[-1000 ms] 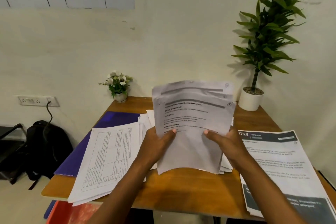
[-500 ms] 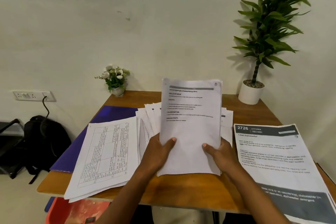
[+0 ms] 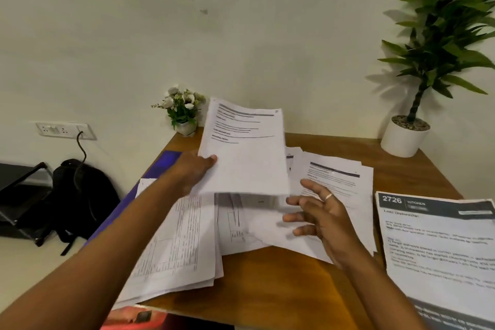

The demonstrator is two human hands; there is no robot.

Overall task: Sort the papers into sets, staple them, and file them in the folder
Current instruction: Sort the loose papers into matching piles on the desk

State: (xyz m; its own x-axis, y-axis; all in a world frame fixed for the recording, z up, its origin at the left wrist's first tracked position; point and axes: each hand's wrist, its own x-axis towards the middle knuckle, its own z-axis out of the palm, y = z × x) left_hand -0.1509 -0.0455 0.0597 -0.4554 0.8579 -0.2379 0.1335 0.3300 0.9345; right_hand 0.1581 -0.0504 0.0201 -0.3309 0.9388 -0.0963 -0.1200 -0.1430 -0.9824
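The left hand pinched a thin set of printed papers by its left edge, thumb on top, and held it lifted and tilted above the table. The right hand was off that set, with fingers spread and relaxed, low over the loose heap of sheets in the middle of the table. Whether its fingertips touched the heap could not be told. A ring showed on 1 finger.

To the left lay a pile of ruled sheets, overhanging the near edge and resting partly on the purple folder. At the right lay a large sheet headed "2726 KITCHEN".

A tall potted plant stood at the far right corner, and a small flower pot at the far left. A black backpack sat on the floor below a wall socket.
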